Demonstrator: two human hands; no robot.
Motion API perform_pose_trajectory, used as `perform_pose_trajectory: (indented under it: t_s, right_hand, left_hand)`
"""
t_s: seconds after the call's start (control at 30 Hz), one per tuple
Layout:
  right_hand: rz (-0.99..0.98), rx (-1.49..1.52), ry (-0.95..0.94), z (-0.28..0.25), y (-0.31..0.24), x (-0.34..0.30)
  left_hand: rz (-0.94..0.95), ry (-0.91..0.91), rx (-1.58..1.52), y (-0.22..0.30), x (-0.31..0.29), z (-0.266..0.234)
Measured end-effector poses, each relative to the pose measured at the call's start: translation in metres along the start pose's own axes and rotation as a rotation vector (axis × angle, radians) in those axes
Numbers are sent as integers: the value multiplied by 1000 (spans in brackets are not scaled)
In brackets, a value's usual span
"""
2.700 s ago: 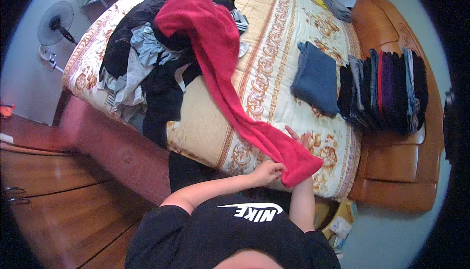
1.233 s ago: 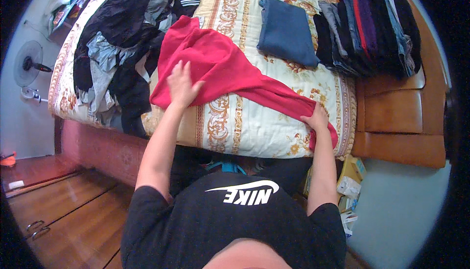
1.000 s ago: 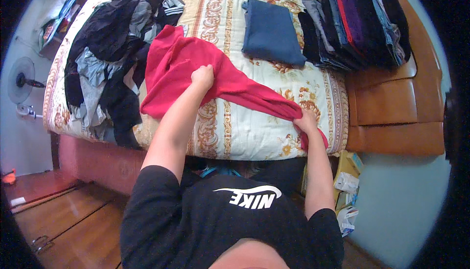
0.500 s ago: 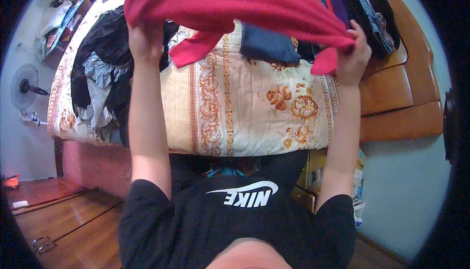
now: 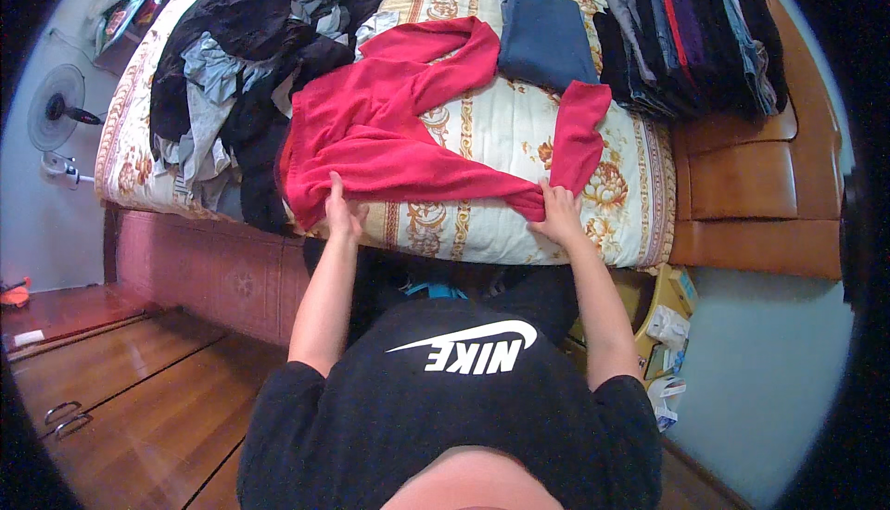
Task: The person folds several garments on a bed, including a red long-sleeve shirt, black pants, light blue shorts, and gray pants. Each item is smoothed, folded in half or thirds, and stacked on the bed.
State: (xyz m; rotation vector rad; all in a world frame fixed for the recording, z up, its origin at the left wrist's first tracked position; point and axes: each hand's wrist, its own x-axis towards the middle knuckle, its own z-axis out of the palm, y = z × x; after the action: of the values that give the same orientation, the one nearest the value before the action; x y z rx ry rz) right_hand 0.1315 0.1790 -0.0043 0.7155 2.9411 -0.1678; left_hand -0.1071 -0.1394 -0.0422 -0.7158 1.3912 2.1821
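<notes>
A pair of red trousers [image 5: 371, 144] lies spread and wrinkled on the bed, waist to the left. One leg bends away to the far side; the nearer leg stretches right and folds upward at its end. My left hand [image 5: 345, 218] touches the near edge close to the waist, its fingers stretched and thumb apart. At the right, my right hand [image 5: 559, 216] grips the nearer leg where it bends.
Dark and grey clothes [image 5: 246, 74] are heaped on the left of the bed [image 5: 464, 241]. Folded blue trousers [image 5: 547, 35] lie beyond the red ones. A row of folded garments [image 5: 691, 42] stands against the brown headboard [image 5: 751, 176]. A fan [image 5: 63, 107] is at far left.
Both hands have come down and nearer, lowering the red trousers from the air onto the bed. My left hand has loosened; the right still holds a leg.
</notes>
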Motion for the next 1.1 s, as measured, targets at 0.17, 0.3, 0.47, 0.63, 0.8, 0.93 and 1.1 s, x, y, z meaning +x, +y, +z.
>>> perform_pose_trajectory:
  t_s: [0.17, 0.3, 0.47, 0.63, 0.8, 0.93, 1.1]
  right_hand:
    - [-83, 175, -201, -7, 12, 30]
    - [-52, -222, -335, -15, 25, 51]
    - [200, -400, 499, -70, 54, 84]
    - [234, -53, 843, -85, 28, 32]
    - [259, 160, 546, 30, 1, -27]
    - [552, 537, 621, 65, 17, -37]
    - [691, 588, 802, 59, 56, 33]
  left_hand:
    - [-233, 63, -377, 17, 47, 5]
    - [-30, -144, -365, 52, 59, 58]
    - [281, -380, -190, 185, 17, 122]
    - [317, -319, -197, 160, -2, 80]
    - [-102, -458, -386, 46, 14, -14]
    - [-90, -242, -159, 7, 23, -22]
    - [87, -129, -186, 23, 52, -21]
